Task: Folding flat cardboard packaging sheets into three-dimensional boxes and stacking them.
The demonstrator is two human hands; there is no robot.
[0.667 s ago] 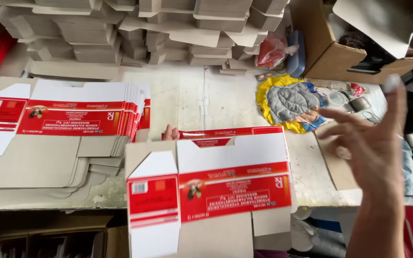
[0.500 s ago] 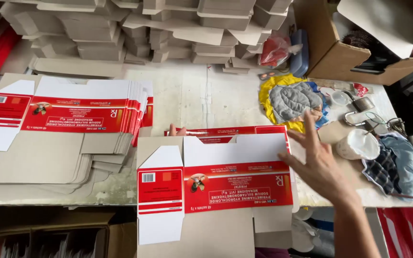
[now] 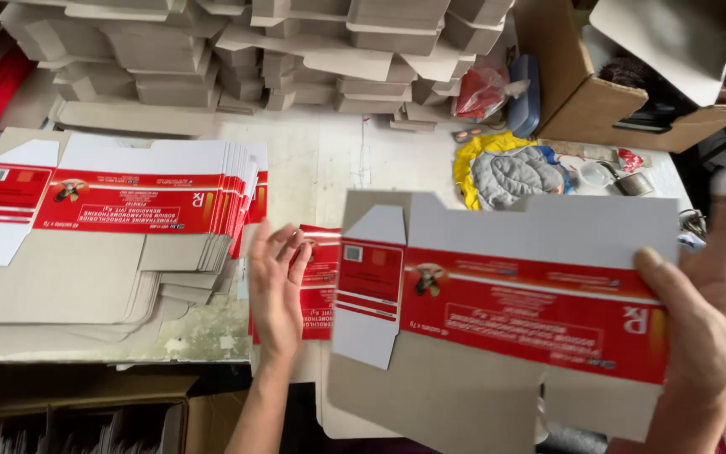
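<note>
Cardboard, thin and matte, is what I am gripping: my right hand point(image 3: 703, 336) is clasping the right edge of a flat, unfolded red-and-white carton blank point(image 3: 506, 303), thumb pressed on its printed face, grey flaps hanging below. My left hand point(image 3: 277, 286) is lying open, fingers spread, on another red-printed flat carton point(image 3: 321, 282) just left of the held one. Further left a fanned stack of identical carton blanks point(image 3: 119, 210) is resting on the pale worn tabletop point(image 3: 329, 160).

Both forearms are bare, no sleeves; the right hand point(image 3: 703, 336) wears a white fingertip covering; the left hand point(image 3: 277, 290) wears nothing.
</note>
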